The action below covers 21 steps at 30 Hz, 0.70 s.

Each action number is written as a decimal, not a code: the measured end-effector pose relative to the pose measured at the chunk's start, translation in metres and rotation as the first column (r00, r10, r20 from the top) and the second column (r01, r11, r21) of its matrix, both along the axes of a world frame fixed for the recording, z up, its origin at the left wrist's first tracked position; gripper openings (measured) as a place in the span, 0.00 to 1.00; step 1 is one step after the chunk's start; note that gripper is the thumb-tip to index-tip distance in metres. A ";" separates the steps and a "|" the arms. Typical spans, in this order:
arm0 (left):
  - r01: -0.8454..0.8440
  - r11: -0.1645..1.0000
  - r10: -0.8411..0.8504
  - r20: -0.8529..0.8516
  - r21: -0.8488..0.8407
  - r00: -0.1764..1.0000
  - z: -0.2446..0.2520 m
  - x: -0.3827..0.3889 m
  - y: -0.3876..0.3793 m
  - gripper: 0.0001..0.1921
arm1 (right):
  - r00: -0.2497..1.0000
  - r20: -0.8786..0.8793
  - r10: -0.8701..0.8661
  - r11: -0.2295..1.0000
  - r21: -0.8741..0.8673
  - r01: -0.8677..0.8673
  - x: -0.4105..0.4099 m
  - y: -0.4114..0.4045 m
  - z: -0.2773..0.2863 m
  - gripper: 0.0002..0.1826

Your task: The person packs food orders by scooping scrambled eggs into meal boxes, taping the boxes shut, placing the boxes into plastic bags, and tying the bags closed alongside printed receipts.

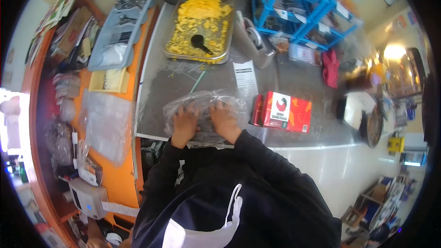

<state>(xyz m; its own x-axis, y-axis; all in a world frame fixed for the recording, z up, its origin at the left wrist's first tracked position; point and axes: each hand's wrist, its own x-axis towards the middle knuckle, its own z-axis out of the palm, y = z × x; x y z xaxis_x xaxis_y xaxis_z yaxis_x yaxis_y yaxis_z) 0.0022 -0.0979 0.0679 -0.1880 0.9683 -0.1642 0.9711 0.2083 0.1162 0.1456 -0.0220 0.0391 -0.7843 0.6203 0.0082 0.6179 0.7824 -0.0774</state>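
Observation:
A crinkled clear plastic bag (pixel 206 113) lies at the front edge of the grey metal counter, before my body. My left hand (pixel 185 122) rests on its left part with the fingers spread. Across from it, my right hand (pixel 224 120) touches the bag's right part, its fingers also apart. Folds and glare of the film partly hide the fingertips. Just right of the bag stands a red printed food box (pixel 286 112), with the narrow edge of a second red piece (pixel 256 110) beside it.
Behind the bag are a green-striped straw (pixel 197 82), a printed receipt (pixel 245 77), a tape dispenser (pixel 256 41) and a glass tray (pixel 225 53) of yellow food with a black scoop (pixel 200 43). Blue racks (pixel 293 10) stand back right. An orange shelf (pixel 117 186) on the left holds plastic bags (pixel 106 124).

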 end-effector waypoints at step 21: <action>-0.098 0.670 0.169 -0.022 0.736 0.985 0.030 0.003 -0.063 0.11 | 0.981 0.169 -0.093 0.996 0.023 0.091 0.179 0.093 0.167 0.57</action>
